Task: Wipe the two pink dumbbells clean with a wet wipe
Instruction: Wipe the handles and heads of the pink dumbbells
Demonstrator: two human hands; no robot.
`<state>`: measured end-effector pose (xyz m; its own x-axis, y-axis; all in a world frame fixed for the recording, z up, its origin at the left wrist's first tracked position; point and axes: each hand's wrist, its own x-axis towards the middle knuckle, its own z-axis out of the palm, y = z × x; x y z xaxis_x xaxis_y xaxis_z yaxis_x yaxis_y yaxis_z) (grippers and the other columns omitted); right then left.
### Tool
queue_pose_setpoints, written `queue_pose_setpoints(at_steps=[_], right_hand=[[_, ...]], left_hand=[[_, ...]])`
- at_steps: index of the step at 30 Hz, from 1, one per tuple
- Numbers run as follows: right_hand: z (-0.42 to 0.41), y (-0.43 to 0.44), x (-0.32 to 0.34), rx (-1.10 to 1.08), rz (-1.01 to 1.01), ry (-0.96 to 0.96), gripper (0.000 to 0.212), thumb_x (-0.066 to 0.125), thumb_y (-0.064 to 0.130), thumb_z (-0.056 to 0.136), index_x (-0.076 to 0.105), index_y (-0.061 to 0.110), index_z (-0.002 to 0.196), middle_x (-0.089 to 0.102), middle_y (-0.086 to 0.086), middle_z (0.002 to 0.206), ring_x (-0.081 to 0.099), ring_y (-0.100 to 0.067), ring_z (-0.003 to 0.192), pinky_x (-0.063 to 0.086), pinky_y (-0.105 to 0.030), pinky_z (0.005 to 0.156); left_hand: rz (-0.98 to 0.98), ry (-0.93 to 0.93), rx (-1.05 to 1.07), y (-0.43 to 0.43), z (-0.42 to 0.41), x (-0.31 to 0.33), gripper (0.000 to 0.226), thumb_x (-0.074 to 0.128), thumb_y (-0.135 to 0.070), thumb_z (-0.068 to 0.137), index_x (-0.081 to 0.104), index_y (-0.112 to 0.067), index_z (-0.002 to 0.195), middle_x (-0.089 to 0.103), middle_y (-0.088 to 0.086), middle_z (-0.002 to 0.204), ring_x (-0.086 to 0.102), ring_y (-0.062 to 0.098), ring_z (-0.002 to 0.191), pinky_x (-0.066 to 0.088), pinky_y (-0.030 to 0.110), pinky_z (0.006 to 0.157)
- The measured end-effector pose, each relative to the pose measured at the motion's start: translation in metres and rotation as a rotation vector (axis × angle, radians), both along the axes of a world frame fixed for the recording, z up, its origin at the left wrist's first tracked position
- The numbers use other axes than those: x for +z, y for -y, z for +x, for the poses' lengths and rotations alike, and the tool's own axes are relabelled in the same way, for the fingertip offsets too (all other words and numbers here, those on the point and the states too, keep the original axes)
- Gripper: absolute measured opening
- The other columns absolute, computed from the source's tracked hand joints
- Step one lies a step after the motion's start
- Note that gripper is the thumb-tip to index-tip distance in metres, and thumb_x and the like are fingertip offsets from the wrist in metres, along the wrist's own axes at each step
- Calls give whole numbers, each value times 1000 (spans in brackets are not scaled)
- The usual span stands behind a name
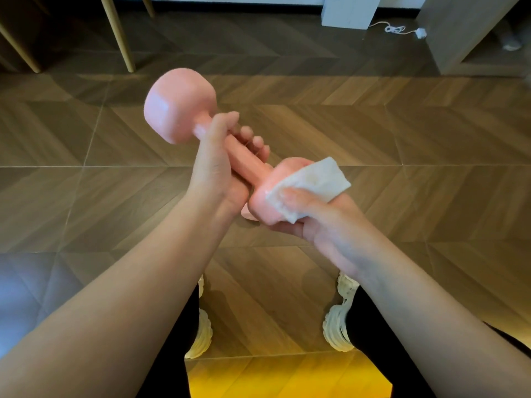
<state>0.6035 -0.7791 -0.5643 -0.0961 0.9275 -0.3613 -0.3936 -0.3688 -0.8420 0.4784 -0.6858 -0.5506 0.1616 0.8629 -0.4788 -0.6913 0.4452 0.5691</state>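
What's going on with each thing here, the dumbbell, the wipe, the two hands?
pink dumbbell: lifted off the floor, tilted, far head up.
wet wipe: crumpled, pressed against the dumbbell's near head.
left hand: closed around the dumbbell's handle.
right hand: gripping the wipe, cupping the near head.
second pink thing: mostly hidden below the hands; cannot tell what it is.

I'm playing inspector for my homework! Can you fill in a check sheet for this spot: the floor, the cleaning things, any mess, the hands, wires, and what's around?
Surface: wooden chevron floor, bare under the hands.
Job's things: pink dumbbell held up off the floor; white wet wipe pressed on its near head. A second dumbbell: only a pink bit peeks out below.
Clutter: nothing seen.
Grippers: left hand wrapped around the handle; right hand cups the near head, thumb on the wipe.
Cables: white cord with plug, far right on the floor.
Surroundings: wooden furniture legs far left, grey cabinet far right.
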Motion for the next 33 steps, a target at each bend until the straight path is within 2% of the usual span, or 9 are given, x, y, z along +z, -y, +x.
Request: queue_pose_setpoints(at_steps=[6, 9, 11, 13, 15, 17, 20, 24, 33], right_hand=[[-16, -2, -8, -129, 41, 245, 26, 63, 28, 94, 57, 24, 119, 70, -5, 112, 68, -15, 95, 57, -34, 74], [-8, -2, -9, 2, 22, 171, 43, 61, 26, 96, 45, 23, 136, 64, -8, 128, 65, -25, 114, 56, -45, 91], [-5, 0, -10, 69, 51, 167, 59, 67, 24, 87, 40, 27, 139, 62, -8, 130, 63, -24, 116, 55, -42, 94], [-8, -1, -12, 40, 105, 262, 58, 72, 21, 80, 45, 25, 132, 66, -6, 121, 65, -21, 111, 55, -40, 94], [-14, -2, -14, -40, 120, 332, 38, 72, 23, 79, 56, 26, 114, 70, -1, 100, 68, -14, 97, 55, -41, 90], [-17, -4, -11, -91, 27, 281, 30, 71, 36, 79, 63, 29, 107, 74, 3, 97, 70, -12, 92, 60, -39, 77], [-8, -4, -7, -13, -155, 86, 54, 68, 51, 83, 59, 19, 125, 67, -19, 121, 68, -27, 97, 60, -39, 72], [2, 0, -5, 96, -166, -175, 59, 66, 28, 88, 45, 10, 140, 49, -32, 137, 59, -44, 114, 57, -47, 86], [-8, 0, -6, -24, -159, -140, 63, 63, 41, 86, 47, 9, 139, 53, -30, 135, 52, -47, 124, 58, -43, 76]], left_hand=[[-144, 23, 92, 1, 4, -5, 31, 52, -16, 93, 34, -18, 68, 30, -6, 45, 29, 10, 34, 34, 16, 40], [-150, 39, 104, -3, 0, -5, 31, 51, -16, 92, 34, -18, 66, 30, -6, 45, 28, 10, 34, 34, 16, 40], [-147, 43, 100, -2, -2, -5, 32, 52, -16, 92, 35, -18, 64, 30, -6, 45, 29, 10, 34, 34, 17, 39], [-145, 36, 83, 1, -2, -4, 34, 51, -17, 91, 34, -18, 62, 30, -6, 45, 29, 11, 34, 34, 18, 38], [-128, 16, 63, 3, 0, -4, 34, 50, -17, 91, 33, -18, 62, 27, -6, 45, 27, 11, 34, 33, 17, 39], [-89, -7, 43, 2, 1, -3, 32, 48, -16, 91, 30, -19, 65, 24, -6, 47, 24, 12, 37, 30, 18, 40], [-34, -5, 13, 0, 0, 1, 33, 45, -15, 91, 30, -20, 62, 23, -6, 47, 23, 12, 37, 31, 19, 40], [-10, 48, -14, 3, -3, 2, 38, 44, -16, 91, 33, -21, 54, 23, -7, 43, 25, 11, 34, 33, 17, 39], [52, 2, -69, 3, 3, 0, 35, 43, -15, 90, 30, -21, 58, 24, -5, 45, 24, 12, 38, 30, 22, 40]])
